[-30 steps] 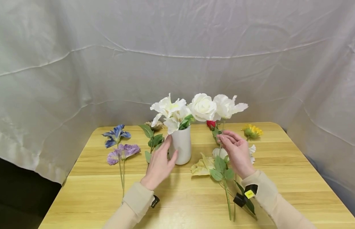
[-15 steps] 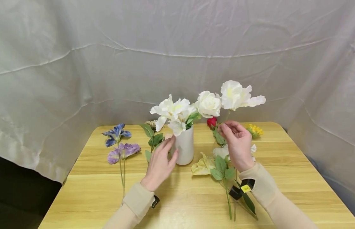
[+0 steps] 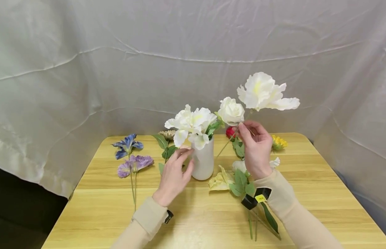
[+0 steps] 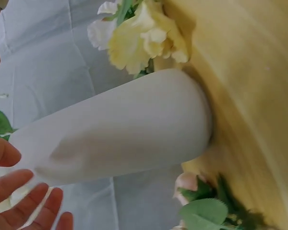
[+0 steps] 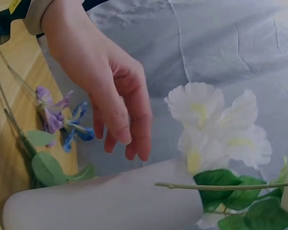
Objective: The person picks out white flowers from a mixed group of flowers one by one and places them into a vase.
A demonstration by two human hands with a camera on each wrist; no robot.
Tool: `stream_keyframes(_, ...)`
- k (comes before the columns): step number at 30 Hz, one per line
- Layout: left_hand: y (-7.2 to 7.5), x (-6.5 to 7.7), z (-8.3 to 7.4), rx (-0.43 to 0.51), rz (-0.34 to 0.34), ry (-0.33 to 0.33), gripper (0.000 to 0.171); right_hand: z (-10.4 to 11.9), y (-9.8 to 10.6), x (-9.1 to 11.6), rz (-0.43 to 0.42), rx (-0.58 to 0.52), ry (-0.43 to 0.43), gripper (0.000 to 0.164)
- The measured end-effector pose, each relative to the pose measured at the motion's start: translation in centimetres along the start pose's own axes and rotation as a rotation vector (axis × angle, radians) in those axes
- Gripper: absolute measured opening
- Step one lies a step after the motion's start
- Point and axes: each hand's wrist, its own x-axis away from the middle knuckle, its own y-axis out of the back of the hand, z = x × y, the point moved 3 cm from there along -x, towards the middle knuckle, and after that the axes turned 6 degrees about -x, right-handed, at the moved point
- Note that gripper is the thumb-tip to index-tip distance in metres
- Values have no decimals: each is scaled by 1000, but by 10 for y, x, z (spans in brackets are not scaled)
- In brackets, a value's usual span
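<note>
My right hand (image 3: 257, 147) pinches the thin stem (image 3: 226, 147) of a large white iris-like flower (image 3: 262, 91), raised to the right of a white vase (image 3: 203, 164). In the right wrist view, the stem's lower end (image 5: 170, 185) hangs free beside the vase mouth. White ruffled flowers (image 3: 190, 124) stand in the vase, and a white rose (image 3: 231, 111) leans out to its right. My left hand (image 3: 175, 176) lies along the vase's left side with fingers loosely bent; whether the fingertips touch it is unclear. The same hand's fingers (image 4: 19, 194) show near the vase's upper part.
On the wooden table (image 3: 193, 218), a blue flower (image 3: 126, 146) and a purple flower (image 3: 139, 163) lie left. To the right are a pale yellow flower (image 3: 220, 180), a red rose (image 3: 230, 132), a yellow flower (image 3: 278, 142) and leafy stems. Grey cloth (image 3: 193, 41) surrounds the table.
My right hand has lifted the white iris-like flower up and to the right, drawing its stem clear of the vase. The vase and its flowers have shifted slightly right. My left hand stays beside it.
</note>
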Motion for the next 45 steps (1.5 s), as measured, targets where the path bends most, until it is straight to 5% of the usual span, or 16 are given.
stream_keyframes(7,8,-8,-12,61,-8,-156,24,3,-13,-4,-30,106,138,6)
stream_keyframes(14,8,-15,-22,53,34,-289,34,3,-21,-6,-66,63,189,10)
stream_keyframes(23,11,-28,-18,69,-24,-255,39,5,-24,-9,-68,67,323,13)
stream_keyframes(32,13,-32,-12,57,-19,-225,39,-8,-23,-7,0,180,332,17)
stream_keyframes(45,14,-33,-12,49,-16,-227,38,-12,-33,5,98,586,327,8)
